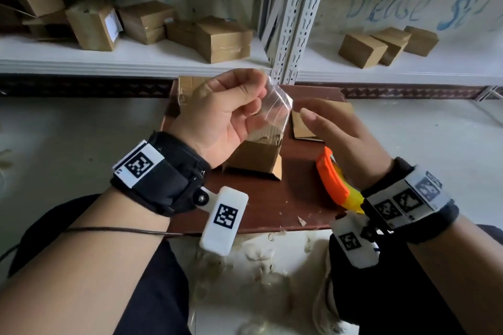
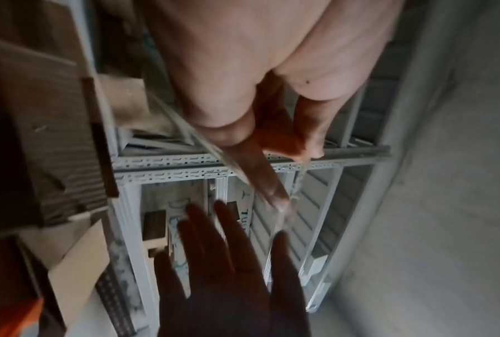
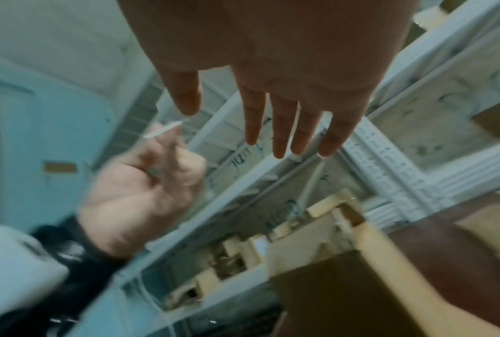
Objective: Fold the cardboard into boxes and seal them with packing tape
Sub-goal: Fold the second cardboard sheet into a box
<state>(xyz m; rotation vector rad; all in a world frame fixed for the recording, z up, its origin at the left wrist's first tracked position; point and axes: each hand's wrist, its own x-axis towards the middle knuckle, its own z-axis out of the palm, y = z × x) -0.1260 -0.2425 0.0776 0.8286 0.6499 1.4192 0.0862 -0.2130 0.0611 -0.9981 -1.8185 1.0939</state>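
Both hands hover above the box [image 1: 254, 156]. Left hand [image 1: 221, 117] pinches a clear strip of tape [image 1: 275, 106] between thumb and fingertips, palm turned toward the person; the strip hangs down from the pinch to the box's top, where its lower end seems to touch the frayed upper edge. Holding it high keeps the sticky strip taut and off itself, likely so it can be laid flat over the seam. Right hand [image 1: 337, 128] holds nothing: its fingers are straight and spread, just right of the strip, apparently ready to smooth the tape down or steady the box. The right-wrist view confirms the fingers [image 3: 280, 127] extended and apart, with nothing between them.

Directly under the left palm, the box stands on a brown board [image 1: 296, 198], its near flap jutting out at the lower corner, so the sealing does not look finished. Beneath the right wrist lies an orange dispenser [image 1: 330, 177], set down within easy reach, probably because the strip is already cut. Beyond the right fingertips lies a flat cardboard piece [image 1: 302, 125], seemingly the next blank. Past both hands, a white shelf [image 1: 136, 60] carries many small cartons [image 1: 223, 38], plausibly the finished ones. Paper scraps [image 1: 258, 261] litter the floor near the person's knees.
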